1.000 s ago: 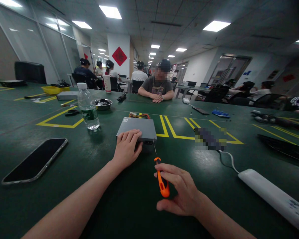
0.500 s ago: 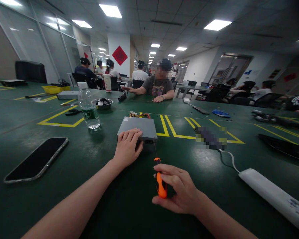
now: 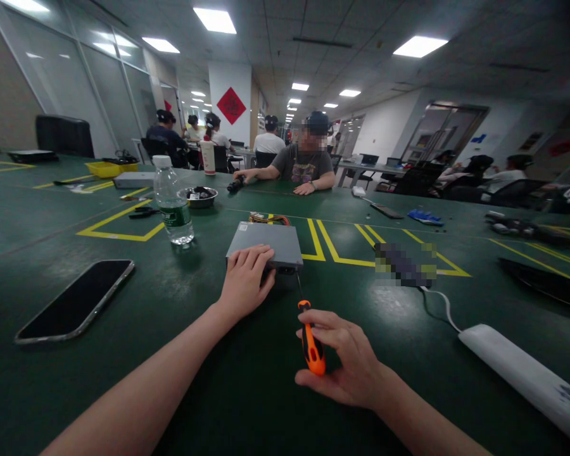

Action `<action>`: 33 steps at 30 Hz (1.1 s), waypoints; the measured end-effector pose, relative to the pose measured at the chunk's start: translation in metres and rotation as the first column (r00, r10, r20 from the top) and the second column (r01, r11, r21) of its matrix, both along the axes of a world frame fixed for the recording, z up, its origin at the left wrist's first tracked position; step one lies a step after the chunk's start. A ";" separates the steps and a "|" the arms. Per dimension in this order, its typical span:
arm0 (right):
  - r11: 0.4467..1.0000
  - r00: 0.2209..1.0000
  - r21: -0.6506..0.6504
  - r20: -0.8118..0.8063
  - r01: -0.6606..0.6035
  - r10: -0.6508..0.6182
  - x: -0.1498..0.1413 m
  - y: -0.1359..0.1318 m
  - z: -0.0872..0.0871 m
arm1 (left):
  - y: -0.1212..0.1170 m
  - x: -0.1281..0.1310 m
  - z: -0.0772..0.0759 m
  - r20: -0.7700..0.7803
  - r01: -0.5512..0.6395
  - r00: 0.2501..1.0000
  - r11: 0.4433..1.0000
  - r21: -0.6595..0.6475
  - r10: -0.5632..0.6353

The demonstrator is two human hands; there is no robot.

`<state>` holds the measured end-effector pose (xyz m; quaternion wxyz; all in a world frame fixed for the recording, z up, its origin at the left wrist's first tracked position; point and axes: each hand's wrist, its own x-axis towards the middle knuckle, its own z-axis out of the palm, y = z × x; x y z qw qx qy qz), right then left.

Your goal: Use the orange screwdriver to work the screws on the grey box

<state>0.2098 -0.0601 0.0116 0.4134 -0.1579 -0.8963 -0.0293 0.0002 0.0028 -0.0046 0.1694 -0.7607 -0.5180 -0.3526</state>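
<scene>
A grey metal computer power supply (image 3: 280,244) lies flat on the green table, its socket side facing me and a bundle of coloured wires (image 3: 278,220) at its far side. My left hand (image 3: 247,278) grips its near left part, fingers over the top and thumb at the front face. In my right hand (image 3: 344,358) is an orange and black screwdriver (image 3: 312,345), held by its handle between fingers and thumb. The thin shaft points away from me to the lower right corner of the power supply's front. Whether the tip sits in a screw is too small to tell.
A water bottle (image 3: 175,212) and a metal bowl (image 3: 202,197) stand left of the power supply. A phone (image 3: 78,301) lies at left, a white power strip (image 3: 522,373) with a cable at right. Across the table sits a person (image 3: 301,161).
The screwdriver handle has turned a little in my right hand, showing more black. My left hand stays on the power supply. The person opposite now has a hand on a dark object.
</scene>
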 end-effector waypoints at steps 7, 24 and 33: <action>0.999 0.996 0.019 0.088 -0.034 0.032 0.004 0.000 0.003 | 0.000 0.001 0.000 0.004 0.003 1.000 1.000 0.000 -0.003; 0.999 0.990 0.048 0.143 0.006 -0.013 0.000 -0.004 0.008 | -0.001 0.001 0.002 0.012 0.003 1.000 1.000 0.001 -0.003; 0.999 0.999 0.052 0.050 0.003 -0.006 -0.005 -0.003 -0.001 | -0.001 0.001 0.000 0.019 0.005 1.000 1.000 -0.007 -0.005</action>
